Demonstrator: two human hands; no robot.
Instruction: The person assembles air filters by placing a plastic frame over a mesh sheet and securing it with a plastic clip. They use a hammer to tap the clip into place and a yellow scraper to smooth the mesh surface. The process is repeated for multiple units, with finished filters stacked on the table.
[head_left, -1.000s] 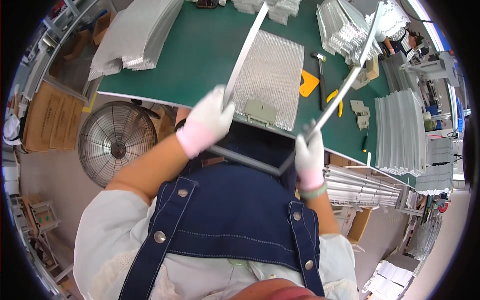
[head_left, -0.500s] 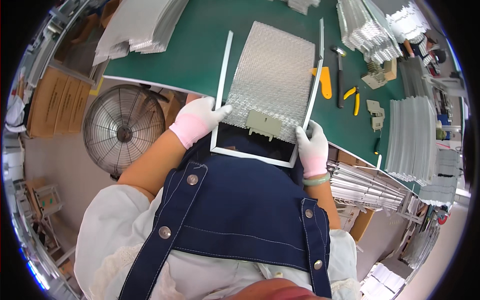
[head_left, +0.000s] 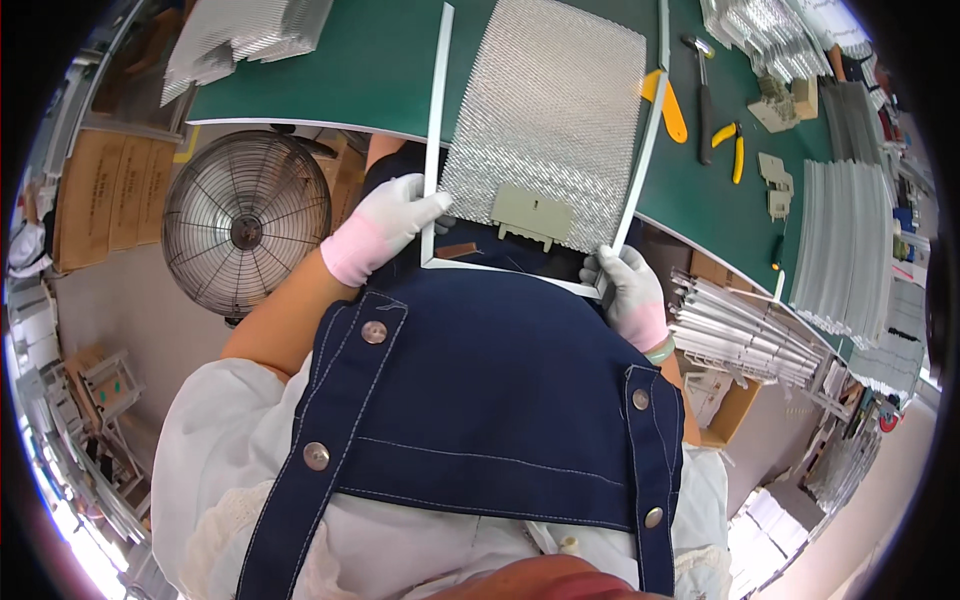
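Note:
A silvery mesh panel lies between the side rails of a white three-sided frame, its near edge a little short of the frame's near rail. On that near part of the mesh rests a beige plate with small tabs. My left hand, in a white glove with a pink cuff, is closed around the left rail, thumb at the mesh's edge. Gloved likewise, my right hand grips the frame near its right corner, fingertips at the mesh's corner. Some fingers are hidden beneath.
On the green table lie a hammer, a yellow-handled tool, yellow pliers and more beige plates. Stacked mesh panels stand far left, white strips right. A floor fan is at the left.
The whole view has shifted, so the table and frame sit higher in the picture. My right hand's fingertips have come in to the mesh's near right corner; my left hand keeps its hold.

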